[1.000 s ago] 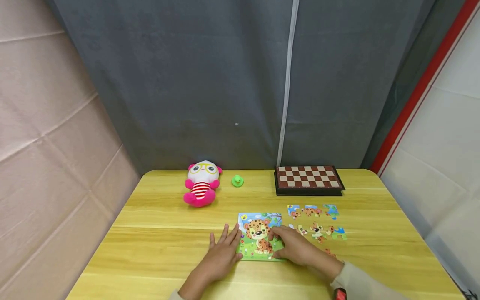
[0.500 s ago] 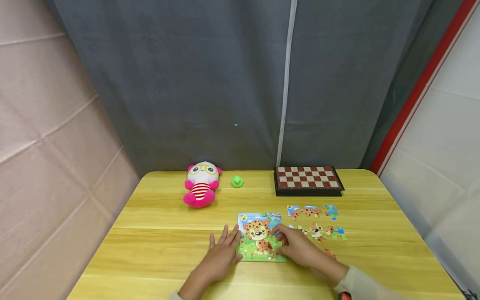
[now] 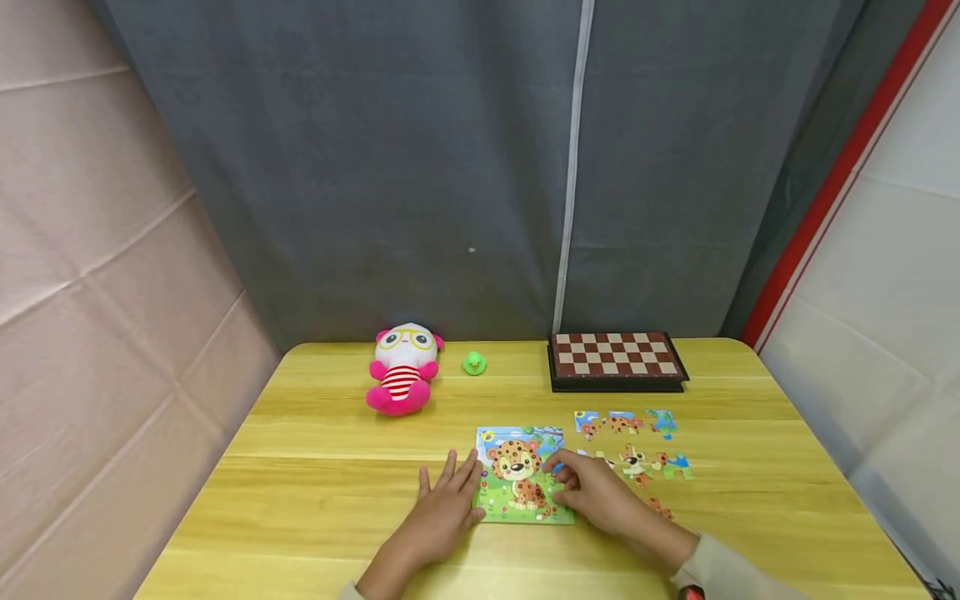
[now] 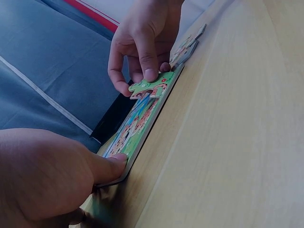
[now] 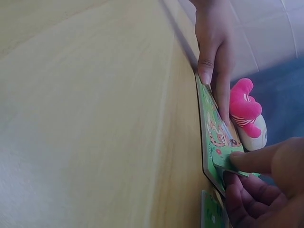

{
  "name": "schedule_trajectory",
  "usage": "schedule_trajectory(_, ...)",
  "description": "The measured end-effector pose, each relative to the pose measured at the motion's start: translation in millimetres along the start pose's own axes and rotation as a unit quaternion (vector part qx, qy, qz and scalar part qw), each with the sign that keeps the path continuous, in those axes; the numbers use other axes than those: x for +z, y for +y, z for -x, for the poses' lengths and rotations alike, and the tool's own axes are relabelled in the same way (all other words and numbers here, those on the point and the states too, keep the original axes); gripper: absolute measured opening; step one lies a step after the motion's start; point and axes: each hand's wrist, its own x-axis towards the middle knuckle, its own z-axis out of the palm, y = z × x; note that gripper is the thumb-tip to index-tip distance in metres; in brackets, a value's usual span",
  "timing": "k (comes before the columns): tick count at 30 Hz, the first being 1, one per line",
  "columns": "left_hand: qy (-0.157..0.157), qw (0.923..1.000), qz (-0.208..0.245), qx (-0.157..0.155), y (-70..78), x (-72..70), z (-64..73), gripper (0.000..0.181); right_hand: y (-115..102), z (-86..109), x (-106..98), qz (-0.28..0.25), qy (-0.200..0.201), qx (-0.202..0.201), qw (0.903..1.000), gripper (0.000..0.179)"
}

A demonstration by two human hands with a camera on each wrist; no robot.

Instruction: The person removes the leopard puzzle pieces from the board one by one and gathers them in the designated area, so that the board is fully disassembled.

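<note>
A jigsaw puzzle (image 3: 519, 468) with a spotted leopard cub lies flat on the table in the head view. Along its left edge rests my left hand (image 3: 442, 510), fingers spread and straight; in the left wrist view the thumb (image 4: 114, 167) presses on the near corner. Over the puzzle's right side, my right hand (image 3: 600, 496) pinches a green puzzle piece (image 4: 154, 85) between thumb and fingertips. That piece is tilted up at the lower right part of the picture, and the right wrist view shows the thumb (image 5: 244, 161) on top of it.
Right of the puzzle lie several loose puzzle pieces (image 3: 633, 460) in rows, partly covered by my right hand. Farther back are a pink-and-white plush toy (image 3: 405, 371), a small green duck (image 3: 474, 363) and a folded chessboard (image 3: 618, 362). A grey curtain (image 3: 360, 183) hangs behind the table.
My right hand has shifted slightly to the right, uncovering the puzzle's lower right corner. My left hand stays in place on the left edge.
</note>
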Motion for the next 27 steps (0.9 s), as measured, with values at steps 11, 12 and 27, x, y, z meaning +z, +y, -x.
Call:
schedule_trajectory(11,0.0,1.0,0.003,-0.001,1.6,-1.2,0.9,0.069,3.1,2.9,-8.2,-0.012,-0.001,-0.004,0.9999,0.026)
schedule_trajectory(12,0.0,1.0,0.002,-0.001,1.7,-1.4,0.9,0.069,3.9,3.6,-9.8,-0.012,-0.001,-0.003,0.9999,0.026)
schedule_trajectory(27,0.0,1.0,0.005,0.001,4.4,-5.0,2.8,0.069,24.4,23.9,-41.4,-0.054,-0.003,-0.001,0.9986,0.023)
